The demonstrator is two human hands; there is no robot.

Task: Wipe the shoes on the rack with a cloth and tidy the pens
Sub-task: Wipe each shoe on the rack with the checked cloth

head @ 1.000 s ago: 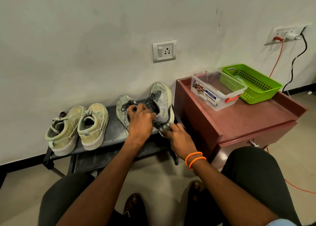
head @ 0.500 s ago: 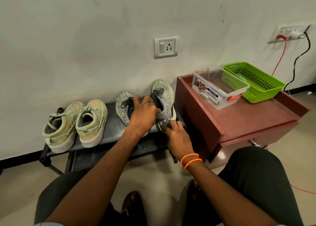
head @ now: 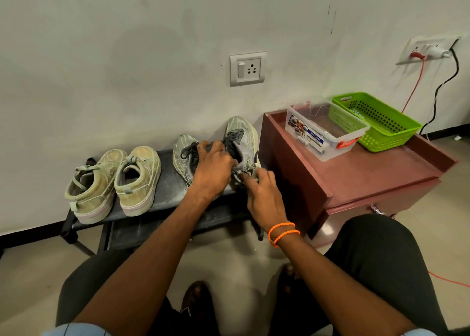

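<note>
Two hands meet on one grey shoe (head: 240, 142) at the rack's (head: 165, 183) right end, seen from the head. The left hand (head: 212, 171) curls over its laces, steadying it; the right hand (head: 262, 192) pinches a cloth (head: 245, 171) against its near side. The shoe tilts, its long axis running away from the grips toward the wall, its mate (head: 181, 155) just left of the left hand. The pale pair (head: 114, 180) sits well left, nearer the left hand. Pens are not clearly visible; the clear box (head: 323, 132) lies right of the right hand.
</note>
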